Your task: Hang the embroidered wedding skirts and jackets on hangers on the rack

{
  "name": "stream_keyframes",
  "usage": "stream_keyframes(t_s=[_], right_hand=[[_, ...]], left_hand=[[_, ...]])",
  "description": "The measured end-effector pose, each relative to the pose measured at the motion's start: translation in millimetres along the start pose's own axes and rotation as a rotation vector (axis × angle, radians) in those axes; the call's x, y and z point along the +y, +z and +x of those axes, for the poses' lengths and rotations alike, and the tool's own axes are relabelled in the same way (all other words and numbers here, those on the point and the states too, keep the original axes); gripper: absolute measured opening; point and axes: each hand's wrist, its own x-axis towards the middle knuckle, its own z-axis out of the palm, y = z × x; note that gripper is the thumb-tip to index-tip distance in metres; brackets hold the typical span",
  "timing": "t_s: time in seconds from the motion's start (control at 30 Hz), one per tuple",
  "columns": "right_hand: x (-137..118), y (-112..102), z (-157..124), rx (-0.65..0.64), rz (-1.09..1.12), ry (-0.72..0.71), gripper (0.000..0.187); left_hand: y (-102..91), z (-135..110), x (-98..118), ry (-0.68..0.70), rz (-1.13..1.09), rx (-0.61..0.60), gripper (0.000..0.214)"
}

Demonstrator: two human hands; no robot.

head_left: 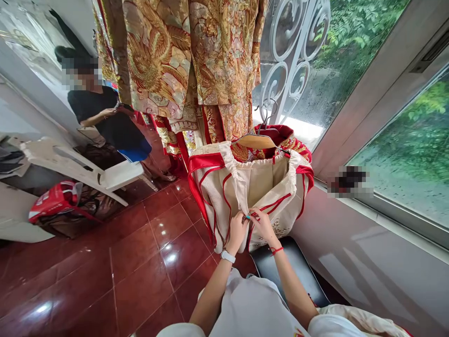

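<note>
A cream jacket (219, 187) with red trim and a gathered white neckline hangs on a wooden hanger (256, 141) in front of me. My left hand (239, 228), with a white watch at its wrist, is closed on the jacket's front edge. Close beside it, my right hand (260, 223), with a red cord bracelet, pinches the same edge. A small turquoise spot shows between the fingertips; I cannot make out what it is. The lower front of the jacket hangs below both hands.
Gold embroidered garments (157, 61) hang behind the jacket. A black seat (289, 269) stands below right, beside the window wall. To the left are a white chair (119, 175), a red bag (56, 201) and a standing person (108, 112) in dark clothes.
</note>
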Motion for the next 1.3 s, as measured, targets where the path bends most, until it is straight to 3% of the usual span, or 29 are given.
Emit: stream_keyframes(t_s=[0.1,0.2,0.33,0.5,0.73,0.93,1.03,1.17,1.3], right_hand=[[-4,-5,-7,0.027,0.042,0.035,0.026],[-9,-2,-12,0.113,-0.058,0.061,0.024],[-10,7,-20,0.321,-0.204,0.002,0.023],[-11,10,-23,0.422,-0.414,-0.069,0.028],[-34,-9,-9,0.5,-0.691,-0.162,0.026],[-67,-35,22,0.716,-0.791,-0.33,0.027],[-99,-56,64,0.69,-0.811,-0.343,0.027],[-140,-83,121,0.481,-0.832,-0.366,0.026],[-143,-86,122,0.424,-0.833,-0.339,0.022]], left_hand=[[-8.3,-9,1,0.023,0.042,-0.047,0.016],[-16.5,-14,4,0.085,0.111,-0.069,0.018],[-21.6,-19,10,0.132,0.169,-0.078,0.022],[-22.1,-25,16,0.085,0.153,-0.08,0.022],[-25.7,-21,25,0.112,0.182,-0.055,0.022],[-27.9,-22,26,0.143,0.169,-0.006,0.021],[-36.9,-22,34,0.139,0.177,0.026,0.023],[-48.7,-19,45,0.121,0.141,0.088,0.029],[-50.2,-19,35,0.058,0.078,0.039,0.026]])
